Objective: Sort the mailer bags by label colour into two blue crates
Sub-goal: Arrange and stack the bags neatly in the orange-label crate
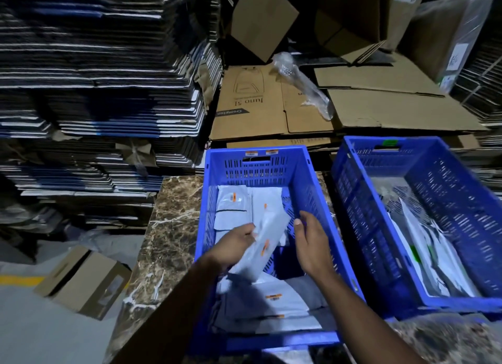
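- A small cardboard box (81, 281) lies on the floor at the left, beside the marble table (168, 228).
- The left hand (233, 245) holds a white mailer bag (264, 248) with an orange label, tilted above the left blue crate (209, 200), which has more orange-label bags.
- The right hand (309, 248) is just beside the bag, fingers relaxed, holding nothing.
- The right blue crate (353, 200) has bags with green labels.

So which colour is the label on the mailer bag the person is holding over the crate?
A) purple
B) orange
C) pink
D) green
B: the mailer bag gripped by the left hand over the left crate carries an orange label, like the other bags lying in that crate.
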Tool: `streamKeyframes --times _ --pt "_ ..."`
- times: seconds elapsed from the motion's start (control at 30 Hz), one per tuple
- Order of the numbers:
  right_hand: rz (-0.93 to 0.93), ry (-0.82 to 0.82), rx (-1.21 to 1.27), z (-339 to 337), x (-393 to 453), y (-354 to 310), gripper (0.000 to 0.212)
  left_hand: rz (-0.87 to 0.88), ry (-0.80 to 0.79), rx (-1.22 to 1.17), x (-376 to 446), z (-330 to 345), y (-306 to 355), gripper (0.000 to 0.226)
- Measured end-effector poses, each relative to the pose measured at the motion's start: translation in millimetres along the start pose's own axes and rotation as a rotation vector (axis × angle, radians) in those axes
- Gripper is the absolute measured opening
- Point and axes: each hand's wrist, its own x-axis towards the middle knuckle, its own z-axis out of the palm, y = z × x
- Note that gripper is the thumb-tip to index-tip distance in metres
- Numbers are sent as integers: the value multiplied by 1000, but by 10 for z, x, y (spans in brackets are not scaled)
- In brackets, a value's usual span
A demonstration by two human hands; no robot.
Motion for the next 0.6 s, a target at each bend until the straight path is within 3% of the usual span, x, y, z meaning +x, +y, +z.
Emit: streamKeyframes --times 0.1,0.17,0.33,0.5,0.6 --pt "229 -215 284 31 -23 -133 41 -44 10 -526 -38 -35 80 19" --pt "267 -321 430 83 -55 -189 26 -66 30 -618 -69 5 124 25" --pt "49 -296 93 215 -1 30 21 -78 177 -630 -59 -12 97 39" --pt "123 -331 319 276 -9 8 43 0 296 -460 34 9 101 8" --pt "111 -268 255 287 56 -28 64 3 398 -314 134 36 97 30"
